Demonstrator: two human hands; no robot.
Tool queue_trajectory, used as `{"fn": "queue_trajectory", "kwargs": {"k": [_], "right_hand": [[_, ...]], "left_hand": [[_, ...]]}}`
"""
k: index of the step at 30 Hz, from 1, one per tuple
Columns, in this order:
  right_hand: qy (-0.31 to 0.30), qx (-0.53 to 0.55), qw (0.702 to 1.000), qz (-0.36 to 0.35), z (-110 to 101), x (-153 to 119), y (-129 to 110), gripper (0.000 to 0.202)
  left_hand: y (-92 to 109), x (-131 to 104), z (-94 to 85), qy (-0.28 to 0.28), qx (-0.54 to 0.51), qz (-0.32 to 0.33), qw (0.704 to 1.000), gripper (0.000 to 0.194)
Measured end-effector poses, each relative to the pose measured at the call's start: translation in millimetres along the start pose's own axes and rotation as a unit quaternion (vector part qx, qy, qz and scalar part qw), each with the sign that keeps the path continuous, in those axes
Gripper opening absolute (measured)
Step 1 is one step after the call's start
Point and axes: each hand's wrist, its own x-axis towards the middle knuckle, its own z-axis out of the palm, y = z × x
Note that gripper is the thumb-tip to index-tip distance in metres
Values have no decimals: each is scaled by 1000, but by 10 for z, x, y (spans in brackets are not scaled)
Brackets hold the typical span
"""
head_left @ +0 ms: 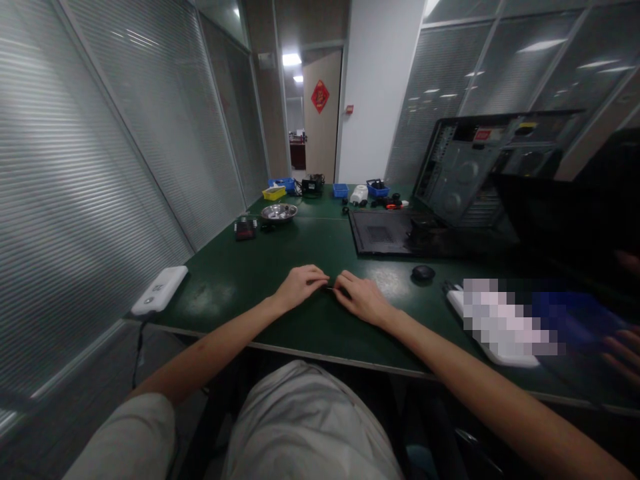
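Observation:
Close together above the green tabletop, both my hands are in a pinch. Between their fingertips shows a small, thin, light-coloured sliver, too small to name. My left hand has its thumb and fingers drawn together at the sliver's left end. At its right end, my right hand pinches with curled fingers. Both forearms come in over the front edge of the table. A black mouse lies to the right of my right hand.
Beyond stand a metal bowl, a yellow tray, a blue tray and a black panel. An open computer case rises at right. White boxes lie left and right. Another person's hand shows far right.

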Motion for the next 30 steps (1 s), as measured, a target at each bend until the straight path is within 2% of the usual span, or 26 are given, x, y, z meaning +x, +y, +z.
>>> {"fn": "queue_trajectory", "kwargs": {"k": [2, 6, 11, 14, 19, 23, 26, 28, 30], "right_hand": [[-2, -4, 1000, 3, 12, -2, 5, 14], [-1, -2, 1000, 11, 24, -6, 20, 14], [5, 11, 1000, 13, 5, -17, 42, 14], [7, 21, 1000, 14, 2, -23, 57, 14], [10, 20, 1000, 20, 15, -33, 77, 14], [17, 20, 999, 30, 8, -41, 83, 14], [17, 22, 999, 33, -5, -47, 89, 13], [16, 24, 999, 35, -11, -49, 96, 13], [15, 28, 999, 36, -12, -50, 106, 13]], "left_hand": [[-70, 38, 11, -1, 31, 0, 1000, 21], [-139, 67, 38, -52, 59, 5, 997, 22], [-25, -5, 15, -41, 61, 0, 997, 28], [59, -34, -11, -49, 50, 21, 997, 25], [31, -27, 5, -71, 40, 33, 996, 22], [-50, -11, 43, -81, 54, 10, 995, 23], [-157, 0, -7, -103, 66, 21, 992, 25], [-327, -20, -144, -100, 90, 15, 991, 28], [-606, -98, -390, -85, 134, -20, 987, 31]]}}
